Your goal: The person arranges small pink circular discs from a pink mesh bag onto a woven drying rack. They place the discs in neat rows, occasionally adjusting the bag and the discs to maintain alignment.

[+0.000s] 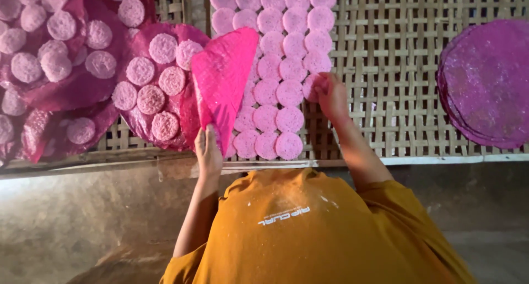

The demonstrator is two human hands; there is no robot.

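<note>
Far left: magenta sheets (pixel 71 91) bearing pale discs. Left hand (pixel 208 151) pinches the lower edge of a lifted pink sheet (pixel 223 80). Right hand (pixel 330 94), fingers closed on one small pink disc (pixel 313 86), at the rows on the woven bamboo tray (pixel 386 69). Far right: stack of purple rounds (pixel 485 80).

Dark pink disc stack (pixel 487 82) cut off by right edge.

Left hand (pixel 208 150) gripping the near edge of a bright pink sheet (pixel 223 80) lifted upright, right hand (pixel 330 94) pressing a small pink disc (pixel 312 87) at the right edge of pale pink disc rows (pixel 275 69), woven bamboo rack (pixel 397 69) beneath, stacked purple rounds (pixel 485 82) far right, more discs on dark pink sheets (pixel 77 85) left.
</note>
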